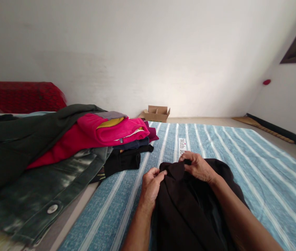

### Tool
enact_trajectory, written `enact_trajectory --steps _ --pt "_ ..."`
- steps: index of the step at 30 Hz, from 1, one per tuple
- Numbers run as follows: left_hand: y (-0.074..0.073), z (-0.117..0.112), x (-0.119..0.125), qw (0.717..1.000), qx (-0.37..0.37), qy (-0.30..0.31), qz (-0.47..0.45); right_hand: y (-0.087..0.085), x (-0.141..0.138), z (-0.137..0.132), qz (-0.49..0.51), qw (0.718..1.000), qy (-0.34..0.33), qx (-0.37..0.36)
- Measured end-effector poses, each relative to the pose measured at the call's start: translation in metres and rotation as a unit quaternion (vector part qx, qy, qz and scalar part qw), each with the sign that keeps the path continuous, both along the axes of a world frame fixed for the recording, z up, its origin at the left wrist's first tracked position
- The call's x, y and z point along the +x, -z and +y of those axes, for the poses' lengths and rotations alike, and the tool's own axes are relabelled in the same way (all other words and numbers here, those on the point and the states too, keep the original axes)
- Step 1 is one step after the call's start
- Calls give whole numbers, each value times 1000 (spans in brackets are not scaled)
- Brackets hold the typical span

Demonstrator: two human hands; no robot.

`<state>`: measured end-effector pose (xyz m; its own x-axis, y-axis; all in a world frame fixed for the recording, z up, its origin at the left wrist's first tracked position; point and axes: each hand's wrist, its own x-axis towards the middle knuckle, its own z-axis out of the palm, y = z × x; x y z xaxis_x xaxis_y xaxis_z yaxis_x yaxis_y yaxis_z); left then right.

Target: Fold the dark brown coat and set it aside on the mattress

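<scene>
A black garment (187, 212) lies bunched on the blue striped sheet (255, 167) right in front of me. My left hand (151, 186) is closed in a pinch on the garment's left top edge. My right hand (196, 165) curls over the upper edge of the same garment, fingers wrapped on the cloth. Both forearms reach in from the bottom of the view, with the black cloth between them.
To the left lies a heap of clothes: a dark green jacket (33, 195), a bright pink garment (106, 134), and a folded black piece (123, 160). A small open cardboard box (157, 113) sits by the far wall. A red cushion (20, 96) is at far left.
</scene>
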<state>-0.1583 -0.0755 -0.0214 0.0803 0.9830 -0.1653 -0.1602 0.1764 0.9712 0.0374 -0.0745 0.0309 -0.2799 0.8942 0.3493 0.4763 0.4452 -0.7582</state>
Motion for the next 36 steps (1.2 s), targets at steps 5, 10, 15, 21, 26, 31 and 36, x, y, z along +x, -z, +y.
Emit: enact_trajectory --steps 5,10,15,21,26,31,36 --pt "-4 1 -1 999 -3 28 -18 -6 -1 -4 -20 1000 -18 6" --pt "-9 -2 -2 998 0 54 -26 -12 -6 -7 -66 997 -40 25" --pt "-14 -6 -2 997 -1 68 -27 -9 -9 -5 -63 997 -35 37" --pt "-10 -4 -2 999 -4 52 -16 4 -13 -1 21 999 -28 24" --pt "-8 -2 -3 999 -10 39 -18 17 -17 3 71 997 17 6" --pt "-7 -1 -2 1000 -20 15 -5 20 -16 5 39 999 36 13" --pt "-3 2 -1 999 -15 -16 28 24 -14 9 -9 998 55 -7"
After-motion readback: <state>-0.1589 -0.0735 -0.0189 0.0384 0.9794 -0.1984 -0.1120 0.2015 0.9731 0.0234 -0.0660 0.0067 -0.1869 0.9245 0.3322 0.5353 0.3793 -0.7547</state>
